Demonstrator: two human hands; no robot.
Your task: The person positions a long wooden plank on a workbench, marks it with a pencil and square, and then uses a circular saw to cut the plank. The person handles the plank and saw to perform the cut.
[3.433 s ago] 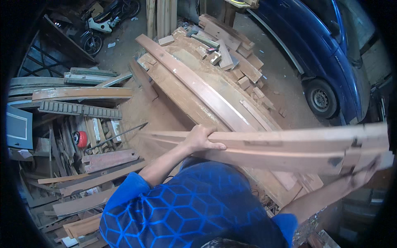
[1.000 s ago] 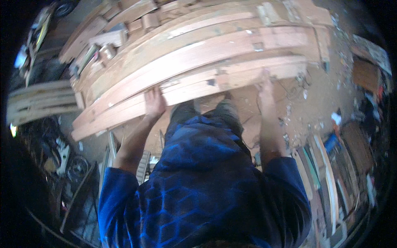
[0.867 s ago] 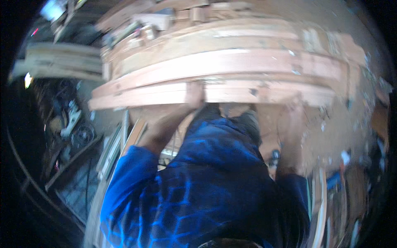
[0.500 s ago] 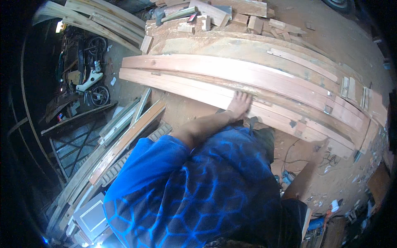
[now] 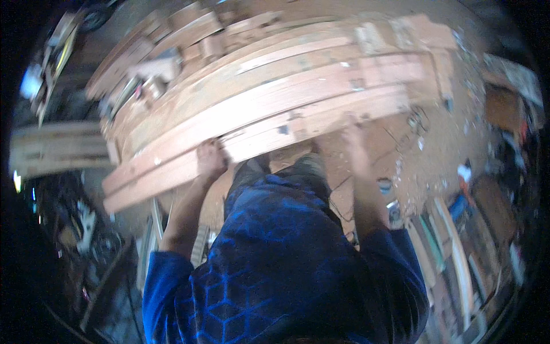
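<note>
Two long pale planks lie side by side across the bench in front of me. My left hand point(image 5: 212, 157) is on the near plank point(image 5: 321, 117), left of the middle, its fingers curled over the wood. Farther right, my right hand point(image 5: 354, 135) reaches up to the same plank's near edge, its fingers smeared by motion. Behind the near plank runs the far plank point(image 5: 275, 104), a narrow dark gap showing between them. Dark marks spot the near plank between my hands.
Wood offcuts point(image 5: 195, 49) crowd the dusty bench point(image 5: 166, 129) at its far left. Long boards point(image 5: 63, 149) jut out at the left, above a parked motorbike point(image 5: 86, 229). A tangled cable point(image 5: 421, 117) lies on the ground at right. Timber strips point(image 5: 452, 246) stand at lower right.
My view has turned, so the planks slope the other way. My right hand has come up from beside the bench to the near plank's edge. My left hand's fingers now curl more.
</note>
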